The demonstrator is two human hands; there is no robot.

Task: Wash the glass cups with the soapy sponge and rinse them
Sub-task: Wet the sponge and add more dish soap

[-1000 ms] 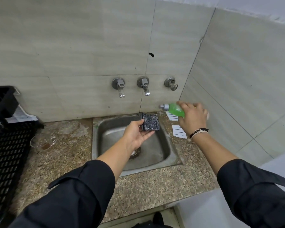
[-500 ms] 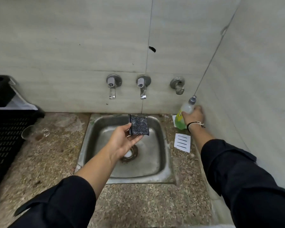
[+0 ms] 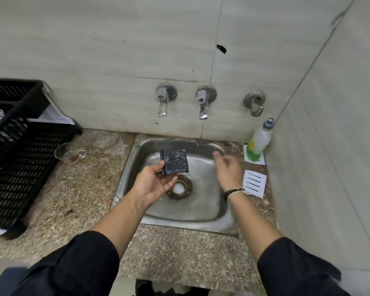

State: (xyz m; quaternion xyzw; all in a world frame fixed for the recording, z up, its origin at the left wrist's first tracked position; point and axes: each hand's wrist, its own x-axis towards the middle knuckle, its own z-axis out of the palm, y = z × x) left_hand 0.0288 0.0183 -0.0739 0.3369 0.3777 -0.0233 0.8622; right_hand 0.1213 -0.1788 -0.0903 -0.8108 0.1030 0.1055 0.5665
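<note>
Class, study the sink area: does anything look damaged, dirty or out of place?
Yes. The wall tile above the taps has a dark chip. A glass cup on the counter, beside the black crate, holds brown dregs. Nothing else looks odd.

There are 2 hands, 1 sponge [image 3: 174,162], 1 glass cup [image 3: 69,152], 1 sink [image 3: 209,201], 3 wall taps [image 3: 165,97], 1 soap bottle [image 3: 259,142], 2 paper cards [image 3: 254,183] and 1 black crate [image 3: 19,154].
</note>
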